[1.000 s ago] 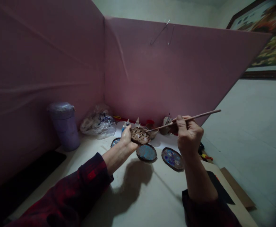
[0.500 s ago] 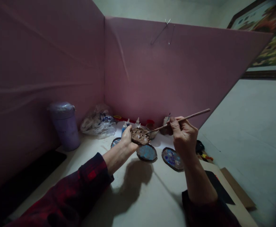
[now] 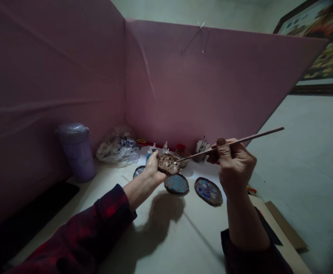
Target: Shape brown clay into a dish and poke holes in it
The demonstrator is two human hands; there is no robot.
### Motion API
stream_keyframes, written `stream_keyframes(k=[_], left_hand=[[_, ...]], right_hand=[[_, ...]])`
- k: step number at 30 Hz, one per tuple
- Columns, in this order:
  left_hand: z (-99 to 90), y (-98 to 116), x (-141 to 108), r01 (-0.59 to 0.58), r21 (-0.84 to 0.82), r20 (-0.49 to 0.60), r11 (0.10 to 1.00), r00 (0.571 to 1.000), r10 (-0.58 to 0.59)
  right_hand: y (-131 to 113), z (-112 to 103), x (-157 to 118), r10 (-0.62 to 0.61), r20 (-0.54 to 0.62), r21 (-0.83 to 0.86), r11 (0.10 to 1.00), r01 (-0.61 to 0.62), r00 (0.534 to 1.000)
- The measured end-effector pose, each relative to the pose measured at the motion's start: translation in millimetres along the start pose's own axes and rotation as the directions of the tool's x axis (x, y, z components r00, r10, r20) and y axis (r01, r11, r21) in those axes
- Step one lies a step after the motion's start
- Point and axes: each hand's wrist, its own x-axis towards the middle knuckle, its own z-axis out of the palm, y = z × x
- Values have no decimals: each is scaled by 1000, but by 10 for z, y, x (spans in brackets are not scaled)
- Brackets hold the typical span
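A brown round piece dotted with holes (image 3: 168, 163) is held at its left edge by my left hand (image 3: 153, 170), raised above the table. My right hand (image 3: 236, 163) pinches a long thin wooden stick (image 3: 257, 136), whose left end meets or nearly meets the holed piece; its exact tip is too small to make out. Just below the piece lies a dark-rimmed disc with a blue surface (image 3: 177, 184). Another disc with blue and purple patches (image 3: 208, 191) rests between my two hands. A third bluish disc (image 3: 138, 171) is partly hidden behind my left wrist.
A purple lidded tumbler (image 3: 78, 152) and a crumpled plastic bag (image 3: 118, 148) stand at the left. Small bottles (image 3: 165, 147), a cup (image 3: 183, 156) and a holder with brushes (image 3: 202, 148) are at the back. Pink panels (image 3: 206, 87) enclose the left and back.
My right hand has moved right with the stick, which now sits at a flatter angle and shows more length. The brush holder has come into fuller view. My left hand is nearly unmoved.
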Motion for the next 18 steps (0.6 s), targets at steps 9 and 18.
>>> stream_keyframes(k=[9, 18], left_hand=[[59, -3, -77, -14, 83, 5, 996, 1000, 14], [17, 5, 5, 21, 44, 86, 999, 996, -25]], right_hand=[[-98, -2, -43, 3, 74, 44, 999, -7, 997], [-113, 42, -84, 47, 204, 57, 997, -60, 978]])
